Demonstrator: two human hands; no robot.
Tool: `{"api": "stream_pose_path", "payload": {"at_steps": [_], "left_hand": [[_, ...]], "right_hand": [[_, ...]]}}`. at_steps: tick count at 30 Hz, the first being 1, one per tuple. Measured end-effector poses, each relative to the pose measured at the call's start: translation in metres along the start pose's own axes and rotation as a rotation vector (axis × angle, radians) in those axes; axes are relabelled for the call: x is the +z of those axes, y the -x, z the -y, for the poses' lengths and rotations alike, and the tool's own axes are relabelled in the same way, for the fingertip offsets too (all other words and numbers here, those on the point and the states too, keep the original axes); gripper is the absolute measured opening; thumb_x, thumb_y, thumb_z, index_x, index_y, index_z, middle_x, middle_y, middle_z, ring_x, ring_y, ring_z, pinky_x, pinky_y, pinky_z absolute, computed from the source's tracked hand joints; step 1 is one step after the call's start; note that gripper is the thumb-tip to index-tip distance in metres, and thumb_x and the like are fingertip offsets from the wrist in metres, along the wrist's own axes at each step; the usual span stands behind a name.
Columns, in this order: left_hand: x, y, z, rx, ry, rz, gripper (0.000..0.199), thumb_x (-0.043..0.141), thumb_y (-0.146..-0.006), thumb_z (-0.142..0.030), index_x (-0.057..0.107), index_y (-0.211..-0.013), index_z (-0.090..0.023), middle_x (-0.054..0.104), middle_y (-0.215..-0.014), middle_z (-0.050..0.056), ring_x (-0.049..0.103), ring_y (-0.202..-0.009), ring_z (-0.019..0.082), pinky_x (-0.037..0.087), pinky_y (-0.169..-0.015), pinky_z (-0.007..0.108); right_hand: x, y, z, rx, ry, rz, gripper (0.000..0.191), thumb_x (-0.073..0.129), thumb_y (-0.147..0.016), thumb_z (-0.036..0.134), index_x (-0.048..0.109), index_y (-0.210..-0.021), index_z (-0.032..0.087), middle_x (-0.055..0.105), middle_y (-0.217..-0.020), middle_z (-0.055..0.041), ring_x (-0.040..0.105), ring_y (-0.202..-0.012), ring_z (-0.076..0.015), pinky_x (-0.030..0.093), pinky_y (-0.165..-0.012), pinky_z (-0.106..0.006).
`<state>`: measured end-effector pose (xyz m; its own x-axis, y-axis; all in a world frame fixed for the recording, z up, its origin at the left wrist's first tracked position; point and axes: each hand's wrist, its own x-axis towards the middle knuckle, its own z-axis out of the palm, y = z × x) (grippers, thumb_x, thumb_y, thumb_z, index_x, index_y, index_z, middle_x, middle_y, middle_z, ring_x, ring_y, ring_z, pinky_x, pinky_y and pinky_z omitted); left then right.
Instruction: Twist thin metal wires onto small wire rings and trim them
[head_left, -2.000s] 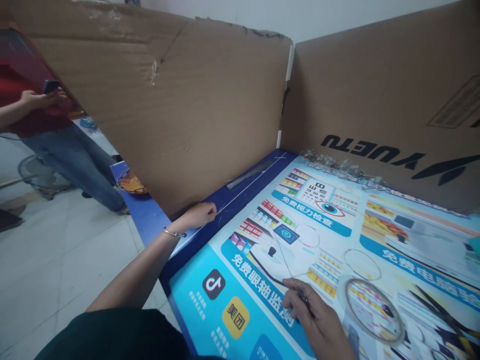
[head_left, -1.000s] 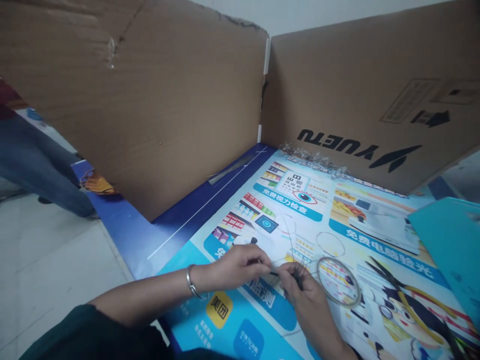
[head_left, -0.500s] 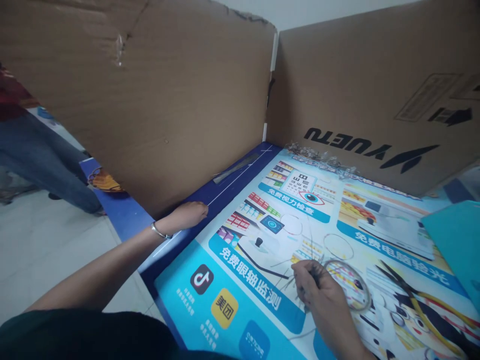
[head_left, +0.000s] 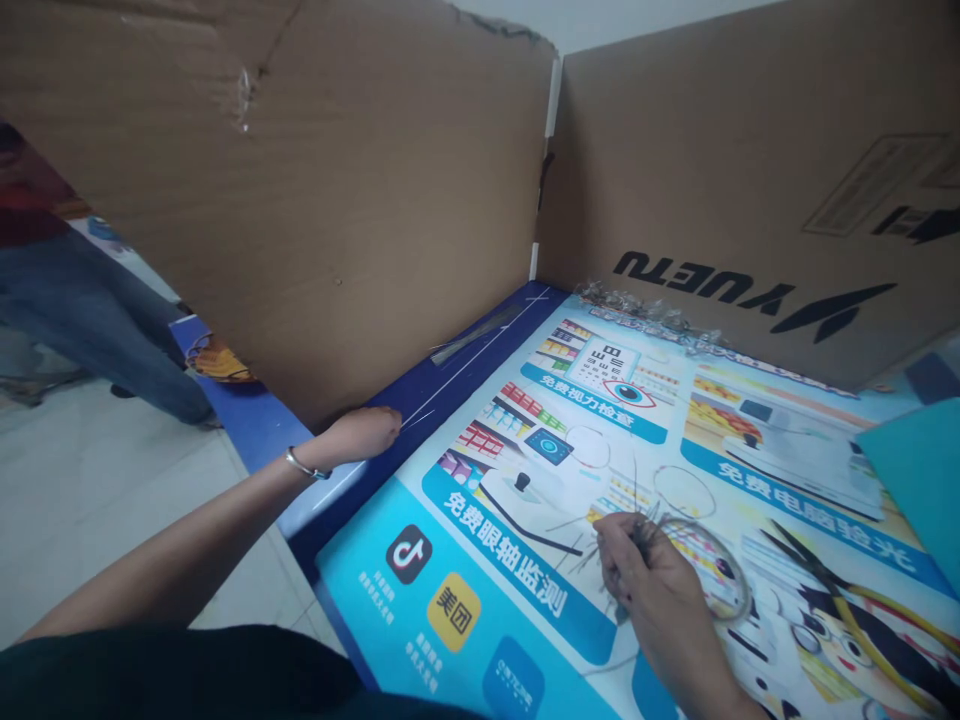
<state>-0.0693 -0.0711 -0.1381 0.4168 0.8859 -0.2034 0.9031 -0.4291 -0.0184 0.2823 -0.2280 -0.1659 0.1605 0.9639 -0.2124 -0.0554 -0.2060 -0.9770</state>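
My left hand [head_left: 365,434], with a silver bangle at the wrist, is closed low over the dark blue border [head_left: 442,392] beside the left cardboard wall. A short thin pale strand lies just past its fingertips; what the fingers hold, if anything, is hidden. On the printed sheet [head_left: 555,540], my right hand [head_left: 637,560] is closed around a bundle of thin grey wires [head_left: 646,535], whose loose ends stick out on several sides. A coil of wire [head_left: 739,585] lies right beside that hand. Scissors with yellow handles [head_left: 844,590] rest open at the right.
Cardboard panels [head_left: 360,200] stand at the left and back, the back one [head_left: 697,180] printed with black lettering. Small clear plastic bits [head_left: 645,318] line its foot. Thin strips [head_left: 476,335] lie by the left panel. A person's legs [head_left: 97,310] show at far left.
My left hand has moved slightly left and back from the strip area, and a short pale strand now shows by its fingertips. My right hand still grips the wires. The view has shifted a little.
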Motion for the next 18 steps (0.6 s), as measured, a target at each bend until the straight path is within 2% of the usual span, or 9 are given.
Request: {"api": "stream_pose_path", "payload": {"at_steps": [5,8,10,13,16,18], "left_hand": [[-0.012,0.006,0.001,-0.009,0.083,-0.032,0.021,0.037,-0.083,-0.019,0.056,-0.074,-0.017,0.061,-0.074,0.003,0.055,-0.067,0.015,0.038,-0.062,0.025],[-0.029,0.012,-0.02,0.056,0.287,-0.098,0.019,0.039,-0.085,-0.024,0.053,-0.075,-0.017,0.058,-0.071,0.0,0.051,-0.064,0.012,0.036,-0.059,0.023],[-0.041,0.013,-0.047,0.143,0.441,-0.096,0.018,0.04,-0.086,-0.026,0.054,-0.078,-0.017,0.057,-0.071,-0.001,0.049,-0.062,0.011,0.036,-0.057,0.021],[-0.054,0.007,-0.098,0.325,0.588,-0.086,0.017,0.042,-0.086,-0.026,0.055,-0.08,-0.016,0.057,-0.072,0.0,0.049,-0.061,0.01,0.036,-0.057,0.021],[-0.054,-0.004,-0.15,0.527,0.642,-0.137,0.014,0.043,-0.085,-0.02,0.055,-0.078,-0.016,0.058,-0.074,0.001,0.05,-0.067,0.011,0.038,-0.063,0.023],[-0.049,-0.012,-0.18,0.636,0.644,-0.125,0.013,0.043,-0.084,-0.017,0.055,-0.079,-0.016,0.059,-0.075,0.002,0.051,-0.069,0.012,0.039,-0.064,0.024]], "right_hand": [[0.0,-0.003,0.0,0.027,-0.012,-0.028,0.028,0.056,-0.082,0.046,0.048,-0.074,0.021,0.038,-0.058,0.0059,0.031,-0.046,-0.0068,0.028,-0.041,-0.02],[0.001,-0.004,0.003,0.003,-0.02,-0.026,0.028,0.055,-0.083,0.047,0.049,-0.076,0.021,0.036,-0.058,0.0059,0.031,-0.047,-0.0069,0.027,-0.041,-0.019],[0.001,-0.005,0.006,-0.036,-0.034,0.0,0.026,0.052,-0.085,0.047,0.052,-0.082,0.021,0.037,-0.059,0.0056,0.032,-0.048,-0.0072,0.028,-0.042,-0.019],[0.001,-0.005,0.009,-0.068,-0.032,0.02,0.026,0.05,-0.086,0.046,0.053,-0.085,0.021,0.043,-0.062,0.0042,0.033,-0.049,-0.0072,0.027,-0.041,-0.019],[0.001,-0.003,0.011,-0.098,-0.04,0.009,0.025,0.052,-0.085,0.046,0.053,-0.09,0.022,0.046,-0.067,0.0039,0.034,-0.048,-0.0068,0.029,-0.041,-0.02],[0.001,-0.001,0.013,-0.14,-0.018,-0.002,0.027,0.052,-0.085,0.046,0.053,-0.099,0.023,0.044,-0.063,0.005,0.035,-0.048,-0.0078,0.031,-0.043,-0.02]]}}
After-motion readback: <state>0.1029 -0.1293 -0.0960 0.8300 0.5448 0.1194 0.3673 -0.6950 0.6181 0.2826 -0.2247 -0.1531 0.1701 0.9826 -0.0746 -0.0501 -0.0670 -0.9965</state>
